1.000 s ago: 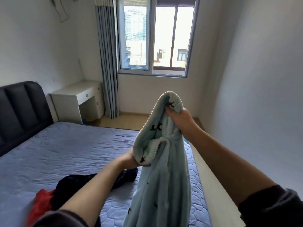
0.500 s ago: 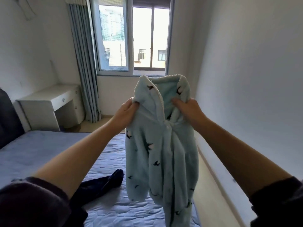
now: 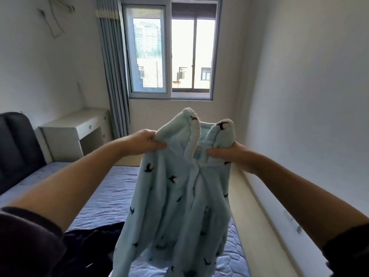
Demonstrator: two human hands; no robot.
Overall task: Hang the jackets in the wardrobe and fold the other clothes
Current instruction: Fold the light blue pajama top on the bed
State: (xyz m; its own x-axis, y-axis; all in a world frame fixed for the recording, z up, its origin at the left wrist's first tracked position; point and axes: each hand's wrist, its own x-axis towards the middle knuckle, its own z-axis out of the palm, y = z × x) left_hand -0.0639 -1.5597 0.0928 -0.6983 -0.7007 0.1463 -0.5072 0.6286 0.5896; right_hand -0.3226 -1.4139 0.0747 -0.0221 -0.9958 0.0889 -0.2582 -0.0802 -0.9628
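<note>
A light blue fleece jacket (image 3: pixel 175 206) with small dark bird prints and a white-trimmed collar hangs in the air above the bed. My left hand (image 3: pixel 147 141) grips its left shoulder, and my right hand (image 3: pixel 225 154) grips the right shoulder beside the collar. The jacket's front faces me and its lower part drapes down over the bed's right side. A dark garment (image 3: pixel 93 242) lies crumpled on the bed at the lower left, partly hidden behind my left arm.
The bed (image 3: pixel 111 198) with a blue quilted cover fills the lower middle, with a dark headboard (image 3: pixel 16 148) on the left. A white desk (image 3: pixel 73 130) stands by the grey curtain (image 3: pixel 113 76) under the window (image 3: pixel 171 52). A strip of floor (image 3: pixel 257 222) runs along the right wall.
My left hand rose from the jacket's lower edge to its left shoulder, and both hands spread apart, opening the jacket out. My view turned right then back, and the red garment left the frame.
</note>
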